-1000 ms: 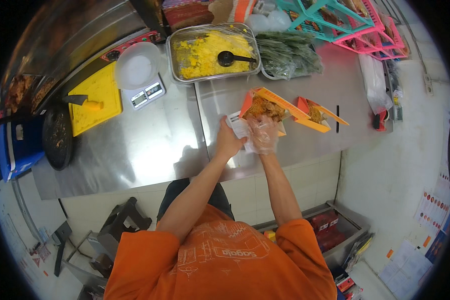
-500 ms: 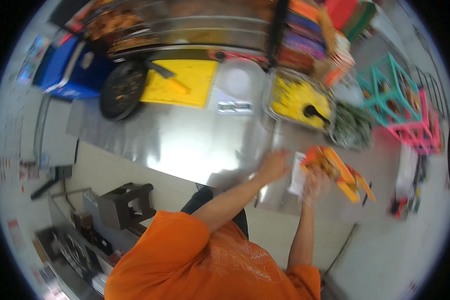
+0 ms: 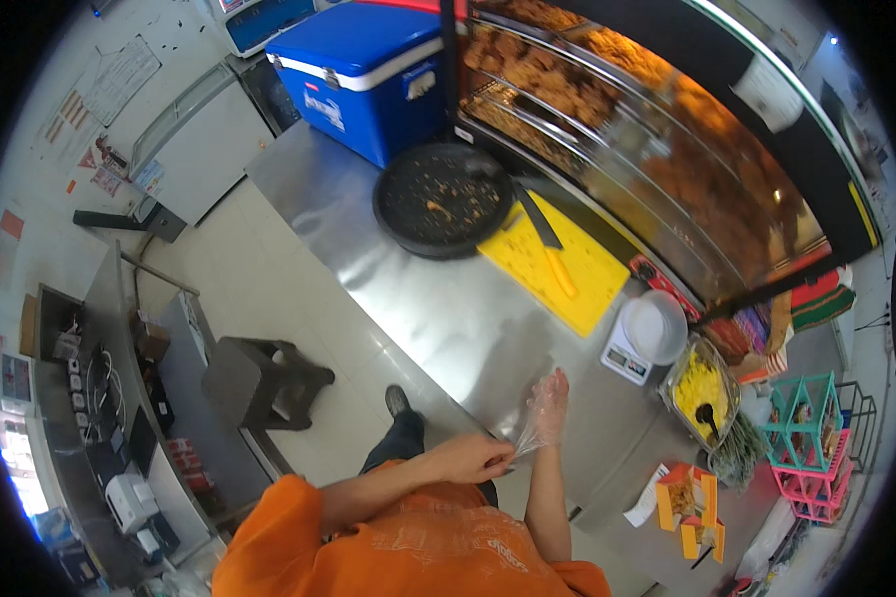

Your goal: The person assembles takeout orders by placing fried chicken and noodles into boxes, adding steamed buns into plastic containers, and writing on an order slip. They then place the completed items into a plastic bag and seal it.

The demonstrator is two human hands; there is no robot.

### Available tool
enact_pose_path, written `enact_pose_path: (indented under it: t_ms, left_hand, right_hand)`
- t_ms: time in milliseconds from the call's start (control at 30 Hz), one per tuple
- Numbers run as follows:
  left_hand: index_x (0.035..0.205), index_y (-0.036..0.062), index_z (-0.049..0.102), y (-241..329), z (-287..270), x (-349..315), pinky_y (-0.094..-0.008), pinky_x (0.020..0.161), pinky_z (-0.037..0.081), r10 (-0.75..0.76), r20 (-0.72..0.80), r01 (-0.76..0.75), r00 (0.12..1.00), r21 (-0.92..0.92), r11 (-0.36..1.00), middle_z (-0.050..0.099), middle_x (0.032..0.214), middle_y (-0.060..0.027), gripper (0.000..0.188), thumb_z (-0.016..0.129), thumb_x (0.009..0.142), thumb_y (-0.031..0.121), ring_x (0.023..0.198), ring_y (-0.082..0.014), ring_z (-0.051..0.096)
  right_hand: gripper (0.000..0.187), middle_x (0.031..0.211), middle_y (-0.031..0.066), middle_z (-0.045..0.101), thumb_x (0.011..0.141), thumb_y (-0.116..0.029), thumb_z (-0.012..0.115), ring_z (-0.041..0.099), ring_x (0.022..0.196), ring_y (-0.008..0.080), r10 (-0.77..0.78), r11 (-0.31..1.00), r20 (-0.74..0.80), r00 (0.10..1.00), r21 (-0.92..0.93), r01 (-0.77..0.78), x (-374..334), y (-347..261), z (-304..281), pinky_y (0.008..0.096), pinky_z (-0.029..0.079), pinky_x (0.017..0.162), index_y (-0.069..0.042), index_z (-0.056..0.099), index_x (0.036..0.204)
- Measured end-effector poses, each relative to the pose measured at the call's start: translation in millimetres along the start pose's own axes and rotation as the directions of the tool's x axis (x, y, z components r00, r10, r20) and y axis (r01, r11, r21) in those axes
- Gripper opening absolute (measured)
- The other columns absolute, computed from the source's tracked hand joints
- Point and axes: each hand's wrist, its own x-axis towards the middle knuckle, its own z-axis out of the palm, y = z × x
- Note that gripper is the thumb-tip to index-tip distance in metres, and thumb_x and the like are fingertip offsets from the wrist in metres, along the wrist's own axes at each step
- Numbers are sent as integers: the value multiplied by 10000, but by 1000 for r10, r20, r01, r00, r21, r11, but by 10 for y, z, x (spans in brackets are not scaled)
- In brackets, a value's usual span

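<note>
A clear plastic glove covers my right hand, which hovers over the front edge of the steel counter. Its fingers look stretched out, and nothing shows in them. My left hand is bare. Its fingers are pinched on the loose cuff of the glove, pulling the plastic out to the left of my right wrist. Farther right, an open orange-and-yellow box with fried food stands on the counter, beside a white paper slip.
Along the back are a blue cooler, black round pan, yellow cutting board with a knife, white scale and a tub of yellow food. A heated display case stands behind. A dark stool is at left.
My right hand has left the food box and moved left. My left hand has come back and taken hold of the glove's cuff. The view has turned left.
</note>
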Motion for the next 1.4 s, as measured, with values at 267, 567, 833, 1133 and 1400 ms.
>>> enact_pose_path:
  t_ms: [267, 567, 833, 1133, 1400]
  left_hand:
    - [1188, 90, 653, -1091, -2557, -1553, -394, 790, 540, -224, -570, 272, 791, 0, 962, 695, 1036, -123, 271, 598, 943, 190, 883, -285, 665]
    - [1323, 89, 559, -1411, -6432, -504, -472, 1051, 415, 536, -755, 319, 377, 649, 690, 571, 1313, -145, 495, 707, 889, 277, 1228, -368, 523]
    - [1363, 153, 547, -1649, -7999, 82, -506, 1047, 395, 727, -185, 115, 661, 983, 145, 576, 1319, -89, 682, 768, 783, 436, 1209, -316, 538]
    - [1285, 168, 633, -405, -9934, 914, -425, 911, 472, 946, -91, -63, 311, 991, 116, 690, 1157, -58, 664, 762, 751, 539, 1048, -316, 628]
    - [1090, 5, 691, -5, -11470, 1220, -434, 761, 554, 665, -325, 293, 672, 942, 164, 711, 931, -207, 830, 548, 838, 783, 860, -323, 697]
  right_hand:
    - [350, 800, 74, 639, 963, -390, 673, 612, 582, 189, 436, 785, 172, 884, 408, -466, 144, 145, 1316, 316, 504, 522, -69, 578, 1064]
    - [276, 801, 47, 603, 1000, -303, 629, 580, 595, 141, 110, 979, 100, 989, 161, -125, 138, -310, 2348, 285, 502, 546, -31, 586, 1027]
    - [237, 842, 157, 701, 979, -198, 580, 690, 789, 262, -99, 969, -195, 976, -241, 50, 935, -1247, 3495, 388, 537, 762, 13, 677, 1026]
    - [146, 893, 148, 691, 923, -144, 664, 661, 814, 294, -636, 763, -98, 765, -223, 606, 2325, -4271, 4973, 395, 517, 780, -13, 686, 982]
    - [489, 1150, 248, 678, 892, -378, 683, 654, 1070, 354, -220, 637, 257, 941, -693, 338, 3856, -5028, 6113, 410, 504, 924, 45, 648, 1135]
